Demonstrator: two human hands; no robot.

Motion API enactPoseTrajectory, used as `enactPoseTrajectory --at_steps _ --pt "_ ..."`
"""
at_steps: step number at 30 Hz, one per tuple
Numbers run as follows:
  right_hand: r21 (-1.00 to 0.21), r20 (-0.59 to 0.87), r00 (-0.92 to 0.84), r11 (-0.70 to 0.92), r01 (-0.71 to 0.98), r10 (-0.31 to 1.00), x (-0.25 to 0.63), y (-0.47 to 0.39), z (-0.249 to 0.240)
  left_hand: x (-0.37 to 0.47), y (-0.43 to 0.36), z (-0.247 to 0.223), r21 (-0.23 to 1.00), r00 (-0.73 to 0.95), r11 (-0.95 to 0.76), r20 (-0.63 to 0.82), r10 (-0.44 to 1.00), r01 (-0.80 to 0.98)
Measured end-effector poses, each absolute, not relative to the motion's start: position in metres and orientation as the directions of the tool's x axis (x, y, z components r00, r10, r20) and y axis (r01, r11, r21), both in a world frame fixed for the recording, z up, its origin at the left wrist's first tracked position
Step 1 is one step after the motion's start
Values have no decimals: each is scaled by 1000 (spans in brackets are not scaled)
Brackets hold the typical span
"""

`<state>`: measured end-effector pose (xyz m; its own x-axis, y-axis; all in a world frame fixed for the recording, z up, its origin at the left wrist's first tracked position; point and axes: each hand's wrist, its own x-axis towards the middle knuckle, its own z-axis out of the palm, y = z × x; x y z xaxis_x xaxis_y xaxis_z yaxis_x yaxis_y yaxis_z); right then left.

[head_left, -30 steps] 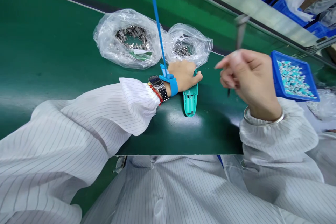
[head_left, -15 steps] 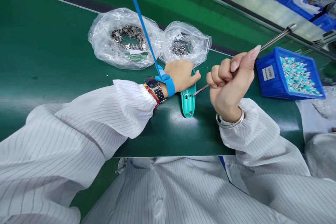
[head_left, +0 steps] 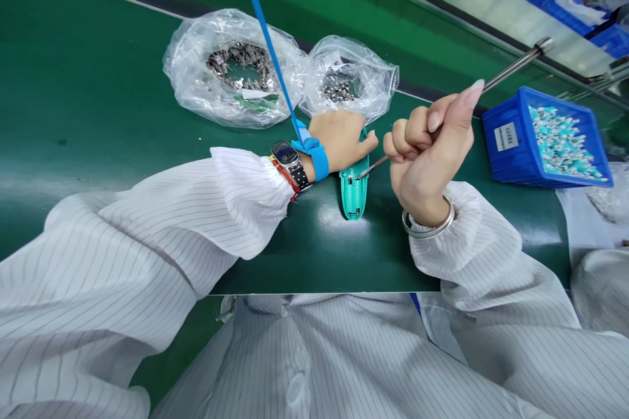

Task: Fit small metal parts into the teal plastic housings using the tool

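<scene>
A teal plastic shell (head_left: 354, 201), long and rounded with small metal contacts inside, lies on the green bench. My left hand (head_left: 339, 139) is closed over its far end and covers that part; the thumb rests at its right side. In a fist, my right hand (head_left: 430, 150) grips a slim metal rod tool (head_left: 514, 69). Its thicker end points up to the right, and its flat narrow tip reaches down to the contacts in the middle of the shell. From this angle I cannot tell whether the tip touches them.
Behind my left hand lie two clear plastic bags (head_left: 196, 88) (head_left: 383, 78) of small metal parts. A blue bin (head_left: 511, 163) of teal-and-white pieces stands at the right. A blue wrist-strap cord (head_left: 265, 33) runs upward from my left wrist. The bench's front edge (head_left: 324, 293) is near my body.
Almost nothing differs. My right hand and the tool have shifted very slightly left; the shell and my left hand stay practically where they were.
</scene>
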<state>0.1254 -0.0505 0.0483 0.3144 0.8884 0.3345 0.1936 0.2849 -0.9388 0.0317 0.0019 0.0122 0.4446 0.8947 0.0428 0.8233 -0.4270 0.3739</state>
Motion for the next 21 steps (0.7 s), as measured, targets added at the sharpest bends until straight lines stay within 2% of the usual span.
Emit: enactPoseTrajectory --at_steps 7,12,15,17,19,21 --pt "-930 367 273 357 87 889 127 -50 47 33 1 13 379 437 -415 31 899 827" --pt "-906 401 225 349 237 888 127 -51 46 32 1 16 366 443 -420 23 896 830" --pt "-848 419 166 319 423 893 126 -52 42 32 1 18 372 448 -419 8 894 828" --pt "-801 382 99 275 532 919 125 -52 37 32 0 19 377 450 -415 -5 893 828" --pt "-796 364 86 261 546 927 124 -52 31 32 -1 21 381 450 -411 -15 893 828" --pt "-831 392 151 280 480 907 122 -53 26 32 -2 23 384 449 -405 -28 893 830"
